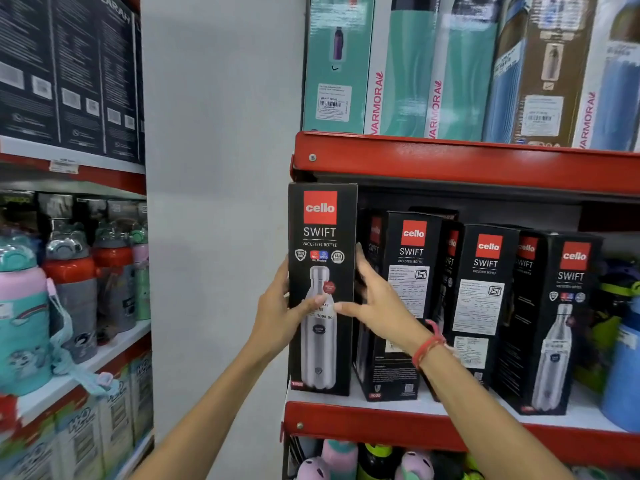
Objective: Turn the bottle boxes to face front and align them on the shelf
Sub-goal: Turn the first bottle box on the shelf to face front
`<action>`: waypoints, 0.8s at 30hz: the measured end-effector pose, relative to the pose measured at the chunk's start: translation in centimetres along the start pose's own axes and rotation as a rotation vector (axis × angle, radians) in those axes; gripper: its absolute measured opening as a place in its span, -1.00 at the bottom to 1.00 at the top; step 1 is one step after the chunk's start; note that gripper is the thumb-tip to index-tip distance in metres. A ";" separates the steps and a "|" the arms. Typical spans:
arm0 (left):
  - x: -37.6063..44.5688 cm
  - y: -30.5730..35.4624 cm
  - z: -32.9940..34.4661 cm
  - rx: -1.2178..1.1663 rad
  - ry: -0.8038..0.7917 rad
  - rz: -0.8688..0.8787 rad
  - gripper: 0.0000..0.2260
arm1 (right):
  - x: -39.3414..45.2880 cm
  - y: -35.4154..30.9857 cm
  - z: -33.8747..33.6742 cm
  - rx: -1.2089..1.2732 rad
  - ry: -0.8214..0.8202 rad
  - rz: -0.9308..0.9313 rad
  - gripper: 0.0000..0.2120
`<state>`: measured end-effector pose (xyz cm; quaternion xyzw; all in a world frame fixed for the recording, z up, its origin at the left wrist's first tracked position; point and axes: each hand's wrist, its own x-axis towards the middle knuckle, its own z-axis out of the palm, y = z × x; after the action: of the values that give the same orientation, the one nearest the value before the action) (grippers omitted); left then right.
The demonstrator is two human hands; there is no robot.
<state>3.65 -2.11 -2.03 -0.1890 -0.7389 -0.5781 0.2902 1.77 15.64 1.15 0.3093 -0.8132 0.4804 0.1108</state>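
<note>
Black bottle boxes stand in a row on the white shelf with a red front edge. The leftmost box faces front, showing a steel bottle picture. My left hand grips its left side with the thumb across the front. My right hand is on its right side, thumb on the front, fingers between it and the second box. The second box and the third box show label sides and stand turned at an angle. The fourth box shows its bottle picture.
A red shelf just above carries tall teal, brown and blue boxes. Coloured bottles sit at the right end of the row and on the shelf below. A white wall lies to the left, then another rack with bottles.
</note>
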 end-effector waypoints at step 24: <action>-0.2 -2.4 6.1 0.439 0.356 0.101 -0.32 | -2.6 5.1 1.2 -0.521 0.745 0.381 0.13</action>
<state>1.08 3.13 -4.95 -0.0538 -0.7733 -0.4131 0.4779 0.80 17.40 -4.36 -0.0755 -0.8536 0.3507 0.3778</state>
